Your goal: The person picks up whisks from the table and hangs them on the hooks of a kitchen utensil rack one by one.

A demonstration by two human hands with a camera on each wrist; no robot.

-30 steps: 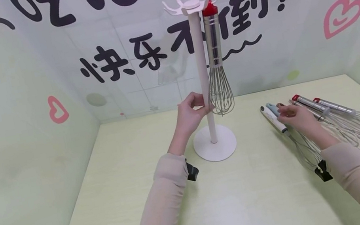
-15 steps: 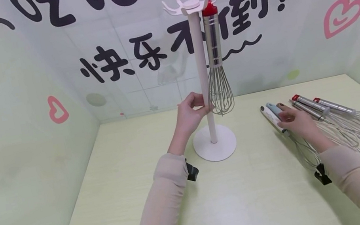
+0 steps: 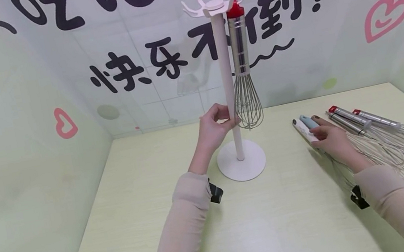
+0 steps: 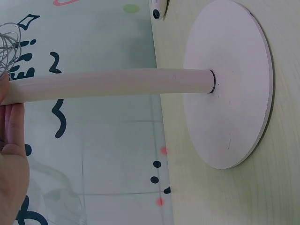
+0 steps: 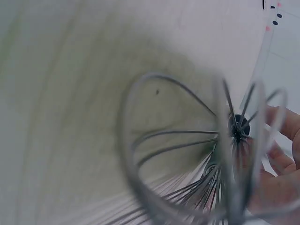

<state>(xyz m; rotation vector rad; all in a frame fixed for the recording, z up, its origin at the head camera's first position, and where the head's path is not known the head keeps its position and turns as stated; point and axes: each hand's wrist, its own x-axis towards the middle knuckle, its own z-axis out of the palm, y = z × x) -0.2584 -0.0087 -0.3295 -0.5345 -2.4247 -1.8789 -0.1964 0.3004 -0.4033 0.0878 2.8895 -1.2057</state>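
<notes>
My left hand (image 3: 215,126) grips the upright pole of a white hook stand (image 3: 226,72), thumb and fingers around it at mid-height. The left wrist view shows the pole running down to its round base (image 4: 229,122). From one hook hangs a steel whisk (image 3: 239,47) with a red end, beside the pole. On the right, my right hand (image 3: 333,141) pinches a white-handled whisk (image 3: 303,128) near the handle's lower end. Its wire loops (image 5: 136,178) loom close to the camera in the right wrist view. The blue-handled whisk (image 3: 308,121) lies just beside it, partly behind the fingers.
A brown-ended whisk (image 3: 319,119) lies right of the blue one. Several metal-handled whisks, among them a red-tipped one (image 3: 377,119), overlap at the table's right side. A decorated backdrop (image 3: 165,101) stands behind the pale table (image 3: 154,224).
My right hand has shifted slightly down and toward the white handle, its fingers now closing on it. The left hand, the stand and the hanging whisk stay put.
</notes>
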